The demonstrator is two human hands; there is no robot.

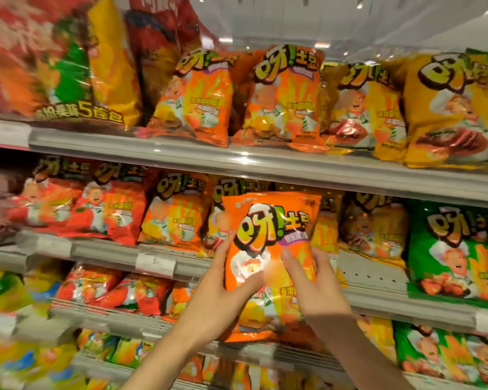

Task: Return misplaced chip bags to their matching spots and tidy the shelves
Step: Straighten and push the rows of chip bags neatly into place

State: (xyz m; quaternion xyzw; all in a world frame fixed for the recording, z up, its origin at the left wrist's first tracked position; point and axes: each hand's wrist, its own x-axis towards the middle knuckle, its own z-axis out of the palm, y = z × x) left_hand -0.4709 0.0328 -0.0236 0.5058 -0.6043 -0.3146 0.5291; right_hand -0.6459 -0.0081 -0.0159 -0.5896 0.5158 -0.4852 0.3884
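Orange bag in both hands, held up before the middle shelf, not yet placed.

My left hand [223, 285] cups the left edge of the orange chip bag [268, 249], fingers running up its side and thumb pressing its face; my right hand [316, 282] clamps the right edge, fingers curled onto the front. So both grips are closed on the one bag, which hangs in front of the middle shelf [265, 168], over a gap between the orange-yellow bags [175, 212] and the darker yellow bags [375, 223]. Step, as I judge it: carrying a stray to its row. The matching orange bags [282, 97] stand on the top shelf, near its middle. Next move likely calls for lifting it there and setting it upright, front outward. Green bags [451, 254] fill the middle shelf's right end; red bags [76, 204] its left.
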